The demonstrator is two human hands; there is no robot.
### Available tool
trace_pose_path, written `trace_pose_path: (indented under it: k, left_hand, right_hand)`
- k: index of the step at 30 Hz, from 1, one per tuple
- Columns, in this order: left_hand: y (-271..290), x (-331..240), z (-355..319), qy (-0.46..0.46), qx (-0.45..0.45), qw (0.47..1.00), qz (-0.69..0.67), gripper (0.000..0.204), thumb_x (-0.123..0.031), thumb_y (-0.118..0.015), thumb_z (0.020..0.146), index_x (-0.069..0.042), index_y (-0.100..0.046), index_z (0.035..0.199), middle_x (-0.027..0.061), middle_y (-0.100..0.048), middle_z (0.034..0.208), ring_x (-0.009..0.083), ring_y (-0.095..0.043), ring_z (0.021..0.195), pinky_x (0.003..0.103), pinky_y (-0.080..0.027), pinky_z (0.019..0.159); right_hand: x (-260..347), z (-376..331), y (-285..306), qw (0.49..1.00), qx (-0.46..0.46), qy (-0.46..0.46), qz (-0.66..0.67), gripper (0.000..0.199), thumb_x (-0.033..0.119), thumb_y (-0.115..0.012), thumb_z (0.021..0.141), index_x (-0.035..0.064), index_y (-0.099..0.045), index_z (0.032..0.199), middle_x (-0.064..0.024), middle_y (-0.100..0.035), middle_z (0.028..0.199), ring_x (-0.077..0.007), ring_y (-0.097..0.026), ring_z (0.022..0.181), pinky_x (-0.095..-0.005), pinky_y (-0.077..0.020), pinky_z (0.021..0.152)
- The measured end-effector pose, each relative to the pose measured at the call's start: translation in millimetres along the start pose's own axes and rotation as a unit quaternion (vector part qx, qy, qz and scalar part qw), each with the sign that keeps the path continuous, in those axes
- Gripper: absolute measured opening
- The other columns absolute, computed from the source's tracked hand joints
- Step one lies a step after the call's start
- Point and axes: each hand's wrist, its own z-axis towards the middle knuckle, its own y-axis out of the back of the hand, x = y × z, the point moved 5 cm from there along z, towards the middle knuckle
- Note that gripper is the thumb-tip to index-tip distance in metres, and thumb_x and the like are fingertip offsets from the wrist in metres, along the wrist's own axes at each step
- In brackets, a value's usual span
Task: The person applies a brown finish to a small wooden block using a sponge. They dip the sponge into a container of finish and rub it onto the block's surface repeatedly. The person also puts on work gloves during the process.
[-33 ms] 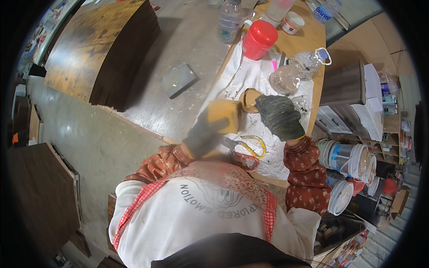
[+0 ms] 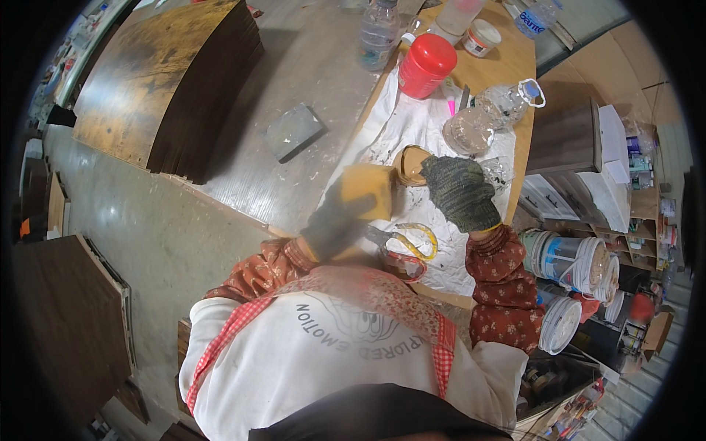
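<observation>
My left hand [image 2: 329,226], in a dark glove, grips a yellow-orange block [image 2: 370,189] whose material I cannot make out. My right hand [image 2: 462,193], in a dark knitted glove, is closed just right of a round open tin [image 2: 412,165] with brown contents; what its fingers hold, if anything, is hidden. Under both hands lies a stained white cloth [image 2: 446,266]. Scissors [image 2: 412,242], with one yellow and one red handle, rest on it close to my body. A cut clear bottle [image 2: 468,131] with brownish contents lies beyond my right hand.
A red lidded jar [image 2: 426,66], a clear bottle [image 2: 378,37] and a white tub [image 2: 482,38] stand farther back. Left of the cloth is a grey block [image 2: 293,132]. A stack of brown boards [image 2: 169,81] stands at far left; paint buckets [image 2: 570,261] sit at right.
My right hand has shifted very slightly. The left hand and the block look the same.
</observation>
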Motion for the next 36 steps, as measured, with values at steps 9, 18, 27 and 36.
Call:
trace_pose_path:
  k: [9,18,27,36]
  left_hand:
    - [-2,-1,3,-0.025,0.014,0.999,0.014,0.043,-0.018,-0.063,0.086,-0.002,-0.047,0.123,0.0051,-0.055,0.113,0.0127,-0.053,0.103,0.027,-0.043,0.089]
    - [-4,2,2,0.002,0.015,0.997,-0.076,0.046,-0.020,-0.065,0.084,-0.003,-0.047,0.122,0.0043,-0.055,0.112,0.0123,-0.053,0.103,0.027,-0.044,0.088]
    - [-5,-1,1,0.013,0.007,0.997,-0.073,0.045,-0.018,-0.064,0.084,-0.003,-0.046,0.123,0.0045,-0.055,0.112,0.0129,-0.053,0.103,0.028,-0.044,0.089]
    - [6,11,6,-0.027,0.030,0.999,-0.030,0.051,-0.014,-0.065,0.083,-0.002,-0.043,0.128,0.0091,-0.053,0.120,0.0188,-0.053,0.110,0.031,-0.044,0.093]
  right_hand:
    - [-2,-3,7,0.991,-0.126,0.033,-0.017,0.031,0.010,-0.061,0.074,0.0029,-0.058,0.104,-0.0119,-0.061,0.090,-0.0283,-0.060,0.082,-0.0384,-0.0471,0.071]
    - [-4,-5,25,0.969,-0.229,0.037,0.086,0.024,0.006,-0.060,0.071,0.0066,-0.058,0.096,-0.0114,-0.060,0.082,-0.0292,-0.060,0.077,-0.0372,-0.0473,0.065]
    - [-9,-4,-6,0.990,-0.136,0.037,-0.024,0.034,0.012,-0.062,0.077,0.0003,-0.060,0.108,-0.0150,-0.063,0.102,-0.0282,-0.061,0.094,-0.0364,-0.0487,0.083]
    - [-1,1,6,0.991,-0.124,0.027,-0.048,0.013,0.006,-0.057,0.071,0.0075,-0.056,0.084,-0.0106,-0.057,0.072,-0.0284,-0.059,0.067,-0.0396,-0.0455,0.060]
